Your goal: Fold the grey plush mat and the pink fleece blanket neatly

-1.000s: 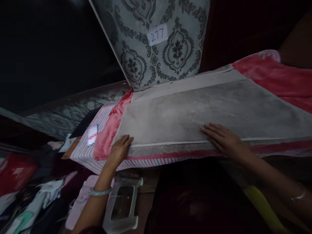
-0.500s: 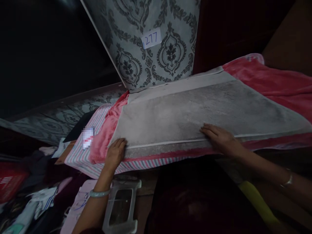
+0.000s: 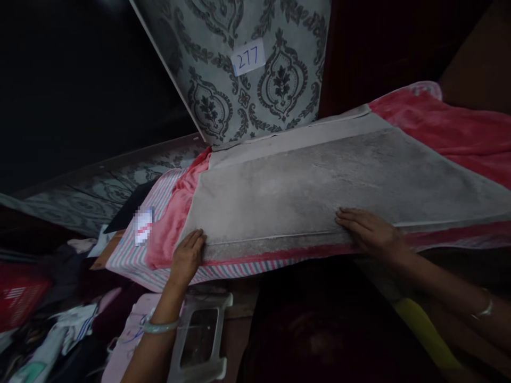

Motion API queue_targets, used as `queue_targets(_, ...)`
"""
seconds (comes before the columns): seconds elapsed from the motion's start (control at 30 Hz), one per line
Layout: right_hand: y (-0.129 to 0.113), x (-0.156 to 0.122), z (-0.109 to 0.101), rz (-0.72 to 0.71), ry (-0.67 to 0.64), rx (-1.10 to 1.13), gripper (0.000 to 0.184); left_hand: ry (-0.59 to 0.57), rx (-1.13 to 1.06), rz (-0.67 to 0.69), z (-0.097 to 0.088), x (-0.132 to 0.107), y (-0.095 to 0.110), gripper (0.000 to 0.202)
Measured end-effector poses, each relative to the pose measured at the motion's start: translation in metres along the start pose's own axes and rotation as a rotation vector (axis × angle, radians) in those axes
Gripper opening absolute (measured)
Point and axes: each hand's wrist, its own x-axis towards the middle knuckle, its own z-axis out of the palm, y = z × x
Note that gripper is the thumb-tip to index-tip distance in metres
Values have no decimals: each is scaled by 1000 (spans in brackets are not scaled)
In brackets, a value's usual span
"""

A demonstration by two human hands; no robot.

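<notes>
At the left, on the pink fleece [image 3: 165,234] and striped cloth [image 3: 125,252], the left hand [image 3: 188,256] rests over the near left corner of the grey cloth [image 3: 271,197], fingertips on its top; whether the hidden thumb pinches the edge, I cannot tell. The grey cloth spreads rightward from that hand, most of its surface lying beyond and between the two hands, its near edge running from one to the other. Farther right, the right hand [image 3: 369,231] lies across that edge, fingers extended and loose, clasping nothing, with more grey cloth reaching past it.
</notes>
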Motion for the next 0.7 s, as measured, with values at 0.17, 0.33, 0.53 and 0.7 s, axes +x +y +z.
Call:
queue_targets(0.17, -5, -7, -13, 11, -39, 8, 30, 18, -55, 5, -13, -3, -3, 32)
queue_targets(0.33, 6, 28, -34, 242, -93, -38, 34, 74, -40, -81, -27, 36, 22, 40)
queue_targets(0.53, 39, 72, -22, 459, -292, -260, 61, -71, -116, 3, -7, 118, 110, 60)
queue_targets(0.7, 47, 48, -5, 496, -439, -331, 61, -312, -135, -58, 19, 120, 133, 64)
